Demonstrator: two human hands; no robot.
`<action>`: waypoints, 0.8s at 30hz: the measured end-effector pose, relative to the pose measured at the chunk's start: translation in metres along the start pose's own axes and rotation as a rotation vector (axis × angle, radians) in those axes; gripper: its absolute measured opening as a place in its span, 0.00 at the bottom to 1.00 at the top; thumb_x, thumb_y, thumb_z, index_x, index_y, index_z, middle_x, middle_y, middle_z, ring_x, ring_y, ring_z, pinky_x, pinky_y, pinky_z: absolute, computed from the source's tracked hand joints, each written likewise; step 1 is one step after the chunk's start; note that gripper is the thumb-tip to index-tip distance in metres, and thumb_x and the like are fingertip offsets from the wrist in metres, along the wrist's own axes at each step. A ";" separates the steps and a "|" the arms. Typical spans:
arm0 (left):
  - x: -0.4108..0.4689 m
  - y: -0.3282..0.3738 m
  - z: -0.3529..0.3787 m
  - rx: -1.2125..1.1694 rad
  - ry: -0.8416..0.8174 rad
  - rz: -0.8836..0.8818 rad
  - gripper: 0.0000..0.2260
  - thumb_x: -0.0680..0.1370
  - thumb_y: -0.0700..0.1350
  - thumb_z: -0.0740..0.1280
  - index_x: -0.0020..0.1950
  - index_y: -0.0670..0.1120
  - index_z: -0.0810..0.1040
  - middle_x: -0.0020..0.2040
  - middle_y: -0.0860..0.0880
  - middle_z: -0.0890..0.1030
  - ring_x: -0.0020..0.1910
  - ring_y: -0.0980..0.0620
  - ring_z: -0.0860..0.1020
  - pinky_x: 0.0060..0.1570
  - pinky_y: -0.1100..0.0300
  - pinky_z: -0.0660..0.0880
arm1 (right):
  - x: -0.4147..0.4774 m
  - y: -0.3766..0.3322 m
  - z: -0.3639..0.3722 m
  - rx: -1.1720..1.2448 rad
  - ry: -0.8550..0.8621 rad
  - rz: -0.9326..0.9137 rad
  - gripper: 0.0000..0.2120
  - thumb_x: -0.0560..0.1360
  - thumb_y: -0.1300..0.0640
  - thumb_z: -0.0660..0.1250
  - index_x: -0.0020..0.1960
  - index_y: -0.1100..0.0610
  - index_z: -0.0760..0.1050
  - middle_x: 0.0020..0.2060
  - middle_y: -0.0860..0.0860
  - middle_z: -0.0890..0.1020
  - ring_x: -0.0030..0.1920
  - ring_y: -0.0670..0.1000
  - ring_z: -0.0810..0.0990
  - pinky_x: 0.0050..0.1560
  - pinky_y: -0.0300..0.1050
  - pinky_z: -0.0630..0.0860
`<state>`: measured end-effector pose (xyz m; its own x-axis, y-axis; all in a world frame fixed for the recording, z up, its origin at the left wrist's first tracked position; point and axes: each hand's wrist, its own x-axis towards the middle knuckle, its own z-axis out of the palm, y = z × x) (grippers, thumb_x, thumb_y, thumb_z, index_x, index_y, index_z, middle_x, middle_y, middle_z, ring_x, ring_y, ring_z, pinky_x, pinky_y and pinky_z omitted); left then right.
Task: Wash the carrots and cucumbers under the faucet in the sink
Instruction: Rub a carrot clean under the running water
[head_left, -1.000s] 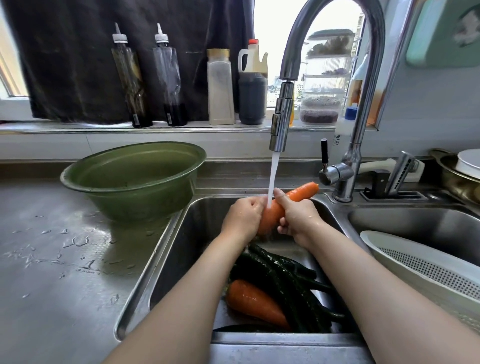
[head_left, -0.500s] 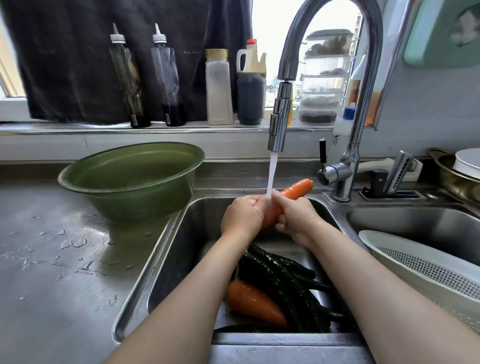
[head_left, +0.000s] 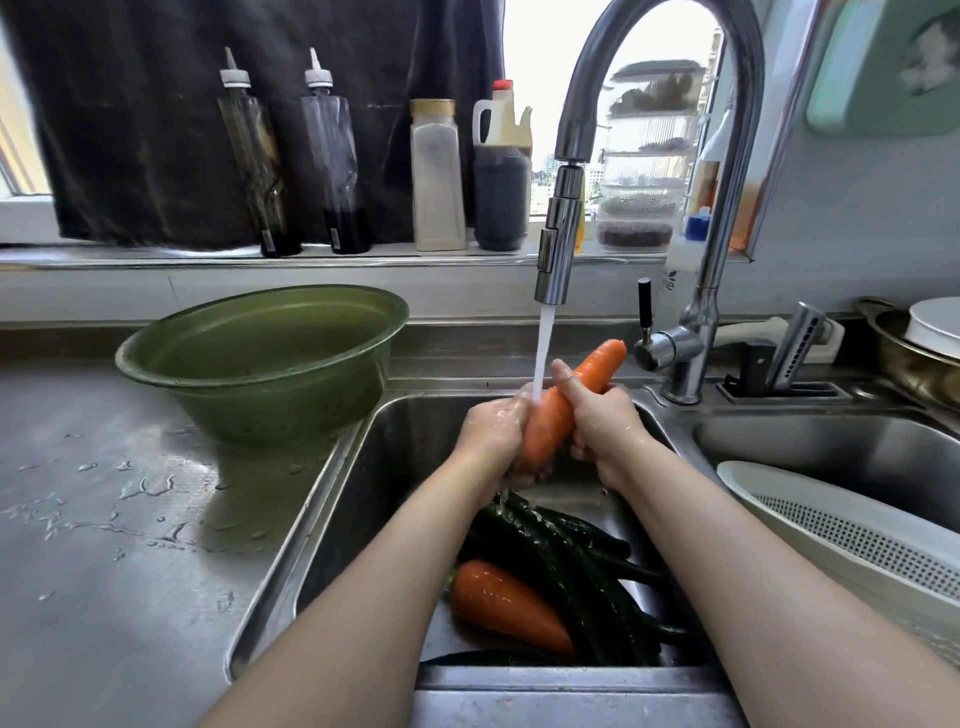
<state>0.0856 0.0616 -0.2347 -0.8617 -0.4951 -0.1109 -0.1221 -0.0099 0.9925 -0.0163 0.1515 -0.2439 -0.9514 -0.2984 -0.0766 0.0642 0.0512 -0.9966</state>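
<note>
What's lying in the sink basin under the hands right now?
One carrot and several dark cucumbers lie on the sink floor. The forearms cover part of the pile, so the cucumber count and drain are hidden.

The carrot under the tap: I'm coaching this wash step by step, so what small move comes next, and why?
Probably draw the carrot back toward the left hand so its far end meets the water stream. Both hands grip it; the stream lands near its middle, and the end past the right hand lies outside it.
</note>
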 end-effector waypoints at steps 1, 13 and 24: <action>0.001 -0.002 -0.001 0.021 -0.035 0.005 0.15 0.85 0.56 0.62 0.61 0.48 0.83 0.47 0.42 0.84 0.37 0.46 0.82 0.34 0.52 0.82 | 0.000 0.000 -0.001 -0.011 0.012 -0.009 0.31 0.75 0.37 0.71 0.64 0.61 0.72 0.36 0.54 0.77 0.27 0.49 0.74 0.26 0.41 0.71; -0.004 0.005 0.002 -0.145 0.146 -0.060 0.09 0.85 0.52 0.63 0.58 0.51 0.81 0.46 0.48 0.82 0.39 0.50 0.81 0.31 0.61 0.79 | -0.008 0.002 0.007 0.009 -0.022 -0.110 0.27 0.79 0.40 0.69 0.66 0.56 0.64 0.54 0.54 0.79 0.50 0.54 0.80 0.47 0.52 0.79; -0.001 -0.004 -0.013 -0.249 -0.339 -0.227 0.15 0.85 0.47 0.63 0.68 0.40 0.72 0.53 0.37 0.81 0.37 0.47 0.80 0.33 0.62 0.78 | 0.006 0.002 -0.009 0.030 0.121 0.103 0.30 0.79 0.36 0.65 0.64 0.61 0.74 0.48 0.55 0.80 0.38 0.53 0.76 0.33 0.44 0.69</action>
<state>0.0930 0.0509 -0.2383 -0.9441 -0.1455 -0.2959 -0.2398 -0.3131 0.9190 -0.0242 0.1586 -0.2461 -0.9685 -0.1757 -0.1764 0.1708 0.0468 -0.9842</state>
